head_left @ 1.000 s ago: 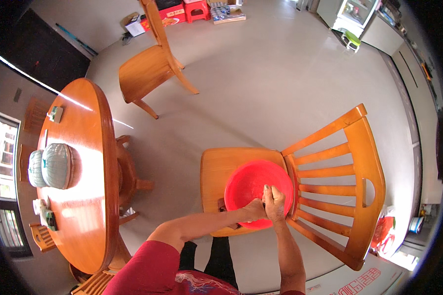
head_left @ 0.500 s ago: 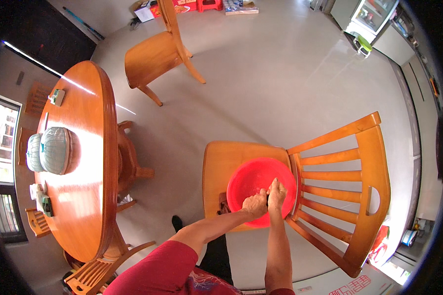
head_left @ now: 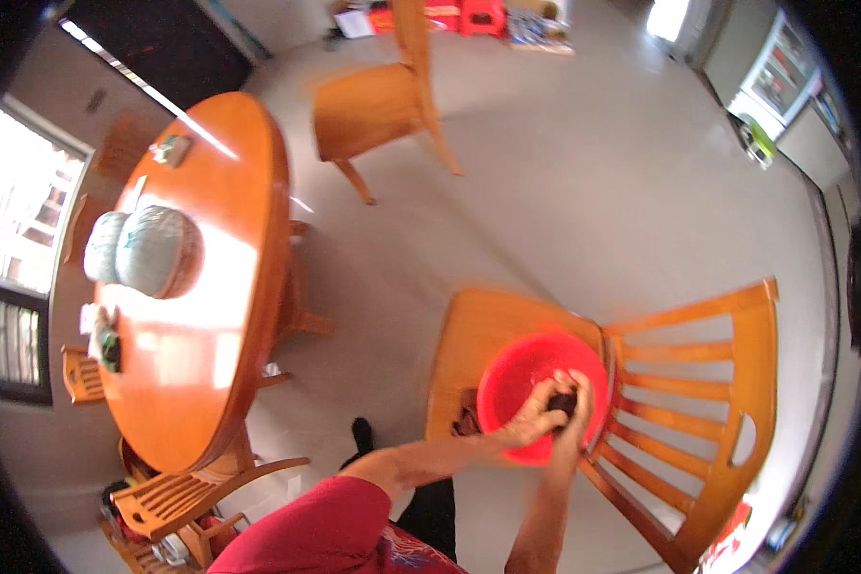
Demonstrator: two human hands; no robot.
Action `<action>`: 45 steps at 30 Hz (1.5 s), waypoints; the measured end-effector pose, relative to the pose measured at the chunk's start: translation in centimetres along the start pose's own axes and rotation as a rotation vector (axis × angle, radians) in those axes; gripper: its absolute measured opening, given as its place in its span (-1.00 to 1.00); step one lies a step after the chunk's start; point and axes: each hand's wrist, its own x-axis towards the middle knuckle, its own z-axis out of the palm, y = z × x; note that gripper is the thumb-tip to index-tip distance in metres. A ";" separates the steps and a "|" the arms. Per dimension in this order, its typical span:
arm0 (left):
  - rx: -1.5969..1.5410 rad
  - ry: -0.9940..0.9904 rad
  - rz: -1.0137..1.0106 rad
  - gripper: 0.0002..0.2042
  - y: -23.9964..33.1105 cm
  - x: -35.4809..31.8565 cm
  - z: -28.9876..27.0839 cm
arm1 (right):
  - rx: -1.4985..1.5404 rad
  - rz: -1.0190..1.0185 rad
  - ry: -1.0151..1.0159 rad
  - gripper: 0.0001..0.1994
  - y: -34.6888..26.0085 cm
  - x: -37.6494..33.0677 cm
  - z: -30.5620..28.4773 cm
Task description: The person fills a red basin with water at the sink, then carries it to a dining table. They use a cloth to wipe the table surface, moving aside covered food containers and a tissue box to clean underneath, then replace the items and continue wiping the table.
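Observation:
A red plastic basin (head_left: pixel 504 383) rests on the seat of a wooden chair (head_left: pixel 474 320). Over it, my left hand (head_left: pixel 531 421) and my right hand (head_left: pixel 577 407) come together around a small dark, rounded thing (head_left: pixel 563 404). Its kind is not clear, as fingers cover part of it and the picture is blurred. Both hands are closed about it, the thumbs and fingers touching its sides. Beside the basin, on the left part of the seat, lies a dark brownish thing (head_left: pixel 467 411) that I cannot make out.
To the left stands a round wooden table (head_left: pixel 230 316) bearing two domed, greenish covers (head_left: pixel 151 251). Another wooden chair (head_left: pixel 368 110) is farther ahead. The slatted chair back (head_left: pixel 684 383) rises right of the basin. A red stool (head_left: pixel 483 17) stands by the far wall.
The view has shifted, so the room appears moved right. My hands have turned and come around the dark thing, which now shows more between them. The basin stays on the chair.

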 end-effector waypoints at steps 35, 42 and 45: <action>-0.020 0.692 -0.520 -0.53 4.2 -8.9 -15.5 | -0.769 0.109 -0.240 -0.57 18.7 -7.9 6.3; 0.112 0.711 -0.546 -0.54 1.2 -11.0 -19.5 | -1.801 0.178 -0.241 -0.21 22.2 -9.8 7.9; 0.264 0.855 -0.573 -0.53 0.1 -12.3 -21.2 | -1.833 -0.207 -0.049 -0.41 24.5 -8.5 5.1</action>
